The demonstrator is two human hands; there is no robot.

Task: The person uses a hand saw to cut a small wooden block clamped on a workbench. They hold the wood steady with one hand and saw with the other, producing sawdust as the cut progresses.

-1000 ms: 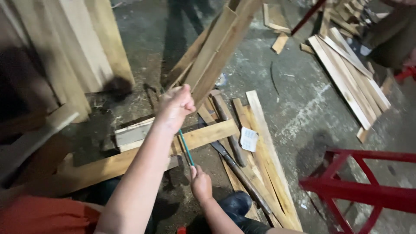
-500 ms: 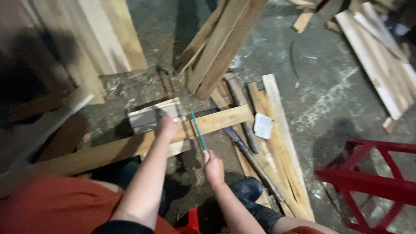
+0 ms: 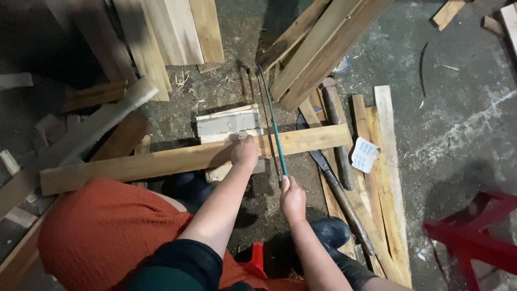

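The left hand [image 3: 245,152] presses flat on one long plank [image 3: 177,160] that lies across a grey block [image 3: 229,123] on the floor. The right hand [image 3: 292,196] grips the near end of one green-framed saw [image 3: 273,121], its blade crossing the plank just right of the left hand. One small white paper label [image 3: 365,154] lies on the boards [image 3: 385,161] to the right.

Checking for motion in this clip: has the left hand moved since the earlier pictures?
Yes. The left hand came down from above the long plank and now presses on it, beside the saw held by the right hand.
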